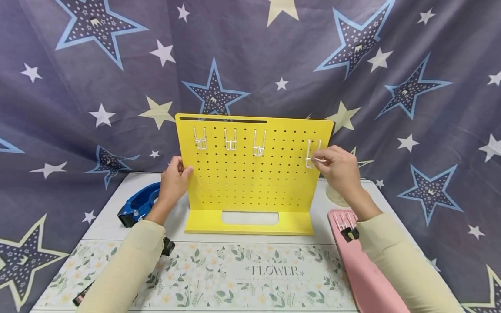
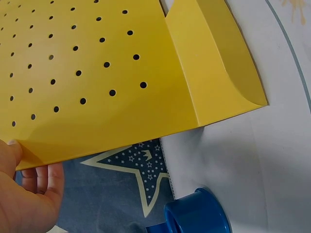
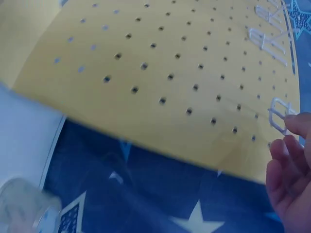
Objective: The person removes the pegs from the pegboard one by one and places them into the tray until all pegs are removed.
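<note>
A yellow pegboard (image 1: 250,187) stands upright on its folded base in the head view. My left hand (image 1: 174,180) grips its left edge; in the left wrist view the thumb lies on the front face and the fingers (image 2: 43,179) are behind. Near the upper right corner, my right hand (image 1: 339,169) pinches a white wire hook (image 1: 308,157) against the board. The same hook (image 3: 275,114) shows in the right wrist view, partly covered by the fingertips. Three similar hooks, a left one (image 1: 201,143), a middle one (image 1: 230,144) and a right one (image 1: 258,150), hang along the top.
A blue tape dispenser (image 1: 141,201) is left of the board. On the right, a long pink tray (image 1: 365,261) bears several white hooks (image 1: 342,219) and a small black item (image 1: 350,234). A pale round object (image 1: 334,195) sits behind my right forearm. A floral mat (image 1: 211,278) covers the front.
</note>
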Tool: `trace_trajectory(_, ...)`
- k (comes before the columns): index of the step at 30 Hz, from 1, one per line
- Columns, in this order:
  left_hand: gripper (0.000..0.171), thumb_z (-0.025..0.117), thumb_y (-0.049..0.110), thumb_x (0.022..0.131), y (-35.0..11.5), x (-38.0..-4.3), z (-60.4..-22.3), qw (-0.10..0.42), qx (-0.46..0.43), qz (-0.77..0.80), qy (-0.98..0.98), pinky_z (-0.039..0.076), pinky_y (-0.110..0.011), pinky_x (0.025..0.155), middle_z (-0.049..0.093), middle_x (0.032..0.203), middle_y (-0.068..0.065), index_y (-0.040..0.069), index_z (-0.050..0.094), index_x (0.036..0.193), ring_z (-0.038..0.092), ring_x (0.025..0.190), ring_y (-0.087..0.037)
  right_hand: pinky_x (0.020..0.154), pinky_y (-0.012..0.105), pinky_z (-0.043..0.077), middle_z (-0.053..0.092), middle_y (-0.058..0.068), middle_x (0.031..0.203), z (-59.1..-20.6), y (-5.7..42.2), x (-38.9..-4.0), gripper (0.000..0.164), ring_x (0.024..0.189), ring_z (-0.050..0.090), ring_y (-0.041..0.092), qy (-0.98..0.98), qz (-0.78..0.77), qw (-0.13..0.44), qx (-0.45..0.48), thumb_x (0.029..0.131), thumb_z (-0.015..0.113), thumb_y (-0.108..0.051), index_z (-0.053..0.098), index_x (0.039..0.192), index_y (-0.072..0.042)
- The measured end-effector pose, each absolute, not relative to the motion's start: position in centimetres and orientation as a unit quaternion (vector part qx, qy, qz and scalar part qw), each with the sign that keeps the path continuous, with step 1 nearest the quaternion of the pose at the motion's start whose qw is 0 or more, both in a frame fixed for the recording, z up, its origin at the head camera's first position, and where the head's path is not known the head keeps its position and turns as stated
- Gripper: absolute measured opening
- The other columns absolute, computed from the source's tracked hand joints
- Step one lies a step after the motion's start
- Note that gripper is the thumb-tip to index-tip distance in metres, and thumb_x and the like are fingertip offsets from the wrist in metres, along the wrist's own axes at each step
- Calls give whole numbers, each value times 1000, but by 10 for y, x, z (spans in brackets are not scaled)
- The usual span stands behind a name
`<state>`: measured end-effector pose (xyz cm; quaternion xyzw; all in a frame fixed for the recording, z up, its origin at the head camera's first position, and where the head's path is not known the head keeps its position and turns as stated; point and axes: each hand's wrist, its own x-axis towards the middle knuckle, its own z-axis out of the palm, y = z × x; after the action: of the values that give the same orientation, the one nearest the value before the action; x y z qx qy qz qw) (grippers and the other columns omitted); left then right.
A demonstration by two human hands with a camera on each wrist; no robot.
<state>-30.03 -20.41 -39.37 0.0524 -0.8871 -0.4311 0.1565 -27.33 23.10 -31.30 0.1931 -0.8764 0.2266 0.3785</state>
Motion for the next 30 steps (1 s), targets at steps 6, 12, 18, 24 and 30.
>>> trace_trajectory(6,30,54,27,107,-204,-299,-393,154,54,-435,-886,50,-42,89,61,111,-15,8,47,129,60,101,-31,68,36,51,75,8,88,-319,268,-266,8,74,70,24,-901,210,347,155,83,82,-7,80,88,-11)
trace_trajectory(12,31,53,28,107,-204,-300,-394,151,52,-438,-885,51,-43,90,61,112,-16,8,47,130,61,102,-31,65,31,48,77,9,89,-325,306,-259,5,74,69,26,-921,196,310,130,84,81,-10,80,89,-13)
trace_trajectory(18,31,53,28,107,-204,-299,-394,150,49,-437,-886,51,-42,90,61,112,-16,8,47,130,60,102,-31,67,42,49,77,11,86,-338,347,-256,4,70,70,27,-935,162,289,126,84,81,-12,80,88,-12)
trace_trajectory(24,31,53,28,107,-204,-298,-394,156,46,-431,-887,50,-42,88,60,110,-16,7,46,130,59,100,-31,63,41,44,76,10,77,-353,385,-256,5,62,67,21,-952,141,251,107,86,79,-17,79,89,-13)
trace_trajectory(30,30,53,27,107,-204,-299,-394,164,41,-429,-888,49,-42,87,61,110,-17,6,47,129,59,100,-32,67,42,42,77,10,78,-369,415,-253,9,63,66,21,-966,133,209,76,89,75,-19,78,92,-11)
